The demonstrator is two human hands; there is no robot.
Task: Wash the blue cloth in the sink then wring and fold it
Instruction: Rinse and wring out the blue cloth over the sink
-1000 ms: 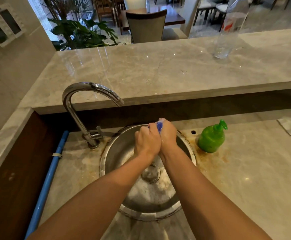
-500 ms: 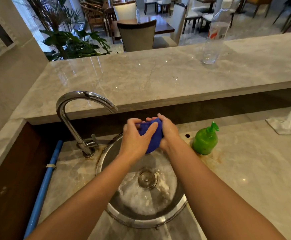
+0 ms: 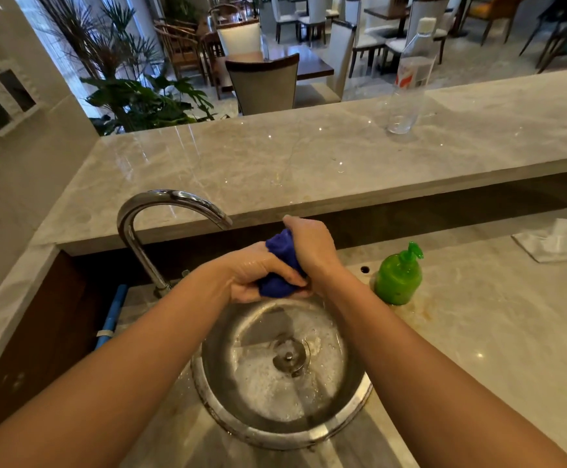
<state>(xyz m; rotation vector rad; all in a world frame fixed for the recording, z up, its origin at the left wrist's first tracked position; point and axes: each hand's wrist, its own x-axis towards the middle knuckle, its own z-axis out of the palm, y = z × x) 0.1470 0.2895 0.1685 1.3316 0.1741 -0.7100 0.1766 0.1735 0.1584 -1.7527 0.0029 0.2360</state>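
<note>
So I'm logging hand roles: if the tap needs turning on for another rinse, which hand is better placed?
Probably left. The left hand grips the bunched blue cloth on the curved chrome tap's side; the right hand would cross over.

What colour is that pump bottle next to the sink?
Bright green all over, pump included. The pump bottle shows clearly in the head view, right of the sink.

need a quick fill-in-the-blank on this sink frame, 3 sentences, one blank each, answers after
1. Both hands, the left hand and the right hand, squeeze a bunched cloth whose colour is ____.
2. The cloth is held above the round metal ____, not resting on the counter.
3. The soap dispenser right of the basin is ____ in colour.

Missing words: blue; sink; green
</note>
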